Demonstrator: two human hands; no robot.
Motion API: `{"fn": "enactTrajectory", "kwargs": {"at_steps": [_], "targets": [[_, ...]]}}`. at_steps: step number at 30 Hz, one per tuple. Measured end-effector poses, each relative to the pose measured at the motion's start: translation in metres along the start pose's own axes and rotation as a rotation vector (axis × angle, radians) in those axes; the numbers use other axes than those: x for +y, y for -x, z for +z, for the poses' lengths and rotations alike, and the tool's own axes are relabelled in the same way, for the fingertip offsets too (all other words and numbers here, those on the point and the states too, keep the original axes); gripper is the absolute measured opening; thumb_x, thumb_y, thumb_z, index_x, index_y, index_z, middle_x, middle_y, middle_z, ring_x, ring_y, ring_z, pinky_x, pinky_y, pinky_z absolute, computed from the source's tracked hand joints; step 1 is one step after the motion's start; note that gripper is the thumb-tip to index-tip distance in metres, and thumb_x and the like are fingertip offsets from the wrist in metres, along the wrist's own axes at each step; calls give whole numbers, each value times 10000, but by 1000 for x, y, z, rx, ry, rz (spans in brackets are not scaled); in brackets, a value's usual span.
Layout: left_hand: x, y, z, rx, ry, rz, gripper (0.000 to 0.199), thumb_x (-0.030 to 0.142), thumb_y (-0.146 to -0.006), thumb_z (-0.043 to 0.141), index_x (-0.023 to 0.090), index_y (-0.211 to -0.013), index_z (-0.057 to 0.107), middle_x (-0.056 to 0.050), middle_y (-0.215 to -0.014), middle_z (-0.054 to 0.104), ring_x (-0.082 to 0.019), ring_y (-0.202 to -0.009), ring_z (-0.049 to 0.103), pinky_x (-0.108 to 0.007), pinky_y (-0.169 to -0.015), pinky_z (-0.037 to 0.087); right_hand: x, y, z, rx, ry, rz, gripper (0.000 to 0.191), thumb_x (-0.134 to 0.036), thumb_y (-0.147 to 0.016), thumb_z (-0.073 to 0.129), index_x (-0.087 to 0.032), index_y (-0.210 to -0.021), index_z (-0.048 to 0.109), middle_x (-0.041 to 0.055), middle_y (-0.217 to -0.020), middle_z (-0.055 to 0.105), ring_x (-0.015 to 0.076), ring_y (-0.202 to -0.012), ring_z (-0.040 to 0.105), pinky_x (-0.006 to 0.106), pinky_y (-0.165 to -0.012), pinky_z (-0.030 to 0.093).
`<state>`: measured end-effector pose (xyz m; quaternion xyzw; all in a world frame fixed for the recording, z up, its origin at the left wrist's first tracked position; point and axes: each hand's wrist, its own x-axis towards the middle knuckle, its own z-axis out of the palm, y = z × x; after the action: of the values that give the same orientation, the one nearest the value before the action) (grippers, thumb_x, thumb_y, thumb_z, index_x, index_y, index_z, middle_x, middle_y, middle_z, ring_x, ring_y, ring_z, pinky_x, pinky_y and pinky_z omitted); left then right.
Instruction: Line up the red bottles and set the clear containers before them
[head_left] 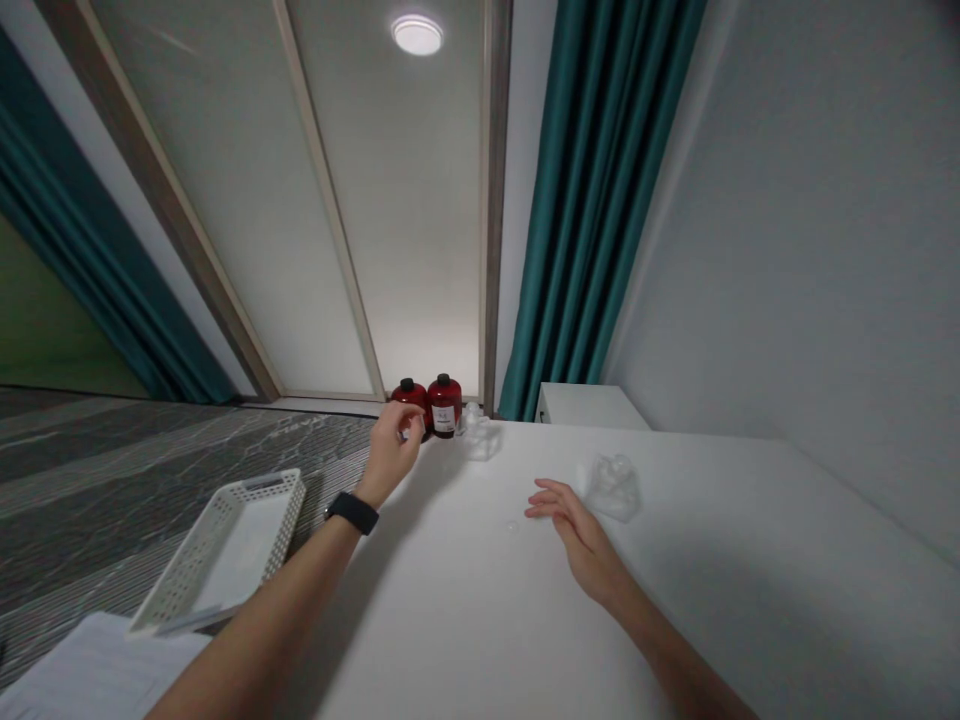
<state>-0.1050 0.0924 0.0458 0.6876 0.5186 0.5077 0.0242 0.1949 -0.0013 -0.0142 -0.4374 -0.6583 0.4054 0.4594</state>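
Observation:
My left hand [393, 448], with a black watch on its wrist, reaches to the far edge of the white table in front of a dark red bottle [409, 390] with a black cap. Its fingers are pinched together, and what they hold, if anything, is too small to name. Beside it stands a second red bottle [445, 412] with a white label. My right hand [576, 530] hovers over the tabletop, fingers apart and holding nothing. Just right of it lies a crumpled clear plastic bag [613, 488]. A small clear round piece [512, 526] is left of its fingertips.
More clear plastic [481, 436] lies right of the bottles on the white table [465, 620]. A white perforated basket [289, 500] is at the left, with a white cloth-like sheet [97, 665] nearer me. Beyond the table are a white cabinet [592, 405] and a teal curtain [577, 220].

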Motion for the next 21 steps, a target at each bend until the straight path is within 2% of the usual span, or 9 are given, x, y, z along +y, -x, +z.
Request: {"fn": "enactTrajectory", "kwargs": {"at_steps": [4, 7, 9, 14, 21], "targets": [[39, 39, 28, -335, 15, 133, 85, 200, -850, 588, 217, -910, 647, 10, -771, 639, -157, -663, 580, -263, -621, 457, -1, 1, 4, -71, 0, -6, 357, -254, -970, 340, -236, -1301, 474, 90, -1160, 636, 214, -1053, 700, 435, -982, 479], [61, 67, 47, -447, -26, 180, 56, 181, -825, 627, 211, -863, 655, -13, -777, 639, -195, -750, 599, -301, -687, 451, -2, 1, 7, -104, 7, -23, 373, -226, -968, 338, -238, -1324, 449, 86, -1182, 625, 206, -1086, 690, 434, -1004, 477], [71, 79, 54, -553, -153, 177, 57, 178, -854, 608, 209, -869, 653, -40, -848, 652, -222, -828, 607, -333, -733, 443, -2, 2, 9, -124, 19, -26, 391, -210, -962, 333, -235, -1340, 432, 87, -1201, 616, 202, -1100, 684, 433, -1021, 470], [76, 88, 56, -640, -214, 161, 88, 173, -902, 582, 211, -918, 660, -59, -961, 655, -241, -951, 604, -364, -796, 424, 0, 2, 14, -151, 41, -34, 421, -178, -950, 343, -233, -1359, 425, 85, -1207, 614, 195, -1084, 688, 423, -1020, 475], [69, 91, 52, -635, -193, 170, 107, 180, -916, 573, 219, -933, 671, -52, -963, 662, -234, -941, 598, -361, -792, 410, 2, 0, 15, -89, 40, -40, 377, -219, -972, 347, -235, -1336, 441, 82, -1174, 618, 191, -1055, 696, 412, -996, 490]]}}
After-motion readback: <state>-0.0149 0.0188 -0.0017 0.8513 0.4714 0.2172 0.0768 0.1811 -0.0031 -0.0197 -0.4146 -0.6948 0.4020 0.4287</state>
